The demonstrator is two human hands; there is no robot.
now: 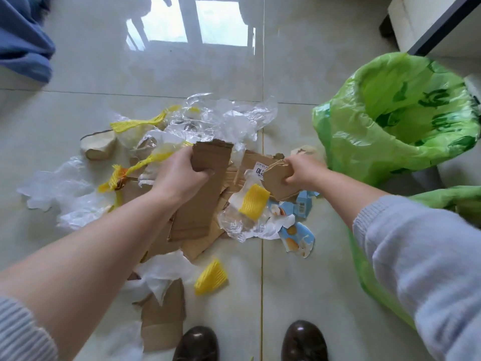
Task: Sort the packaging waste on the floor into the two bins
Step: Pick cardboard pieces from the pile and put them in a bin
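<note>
**Cardboard gripped in both hands above the waste pile**

Two dark shoes [195, 343] are seen nearest, beside a cardboard scrap [162, 321] and a yellow foam net [210, 277]. Further out, a long cardboard strip [205, 183] is clasped in the curled left hand [179, 175], and a torn cardboard piece [276, 178] with a white label [261, 168] reading "10" is pinched by the right hand [303, 170]. A barcode is carried by a blue carton scrap [303, 204]. Beyond lie clear plastic wrap [229, 118] and, at the right, a green-lined bin [406, 113].

A home room: glossy pale floor tiles [312, 61], window reflection [192, 22], white sofa corner [406, 24], green-lined bin [400, 110].
</note>
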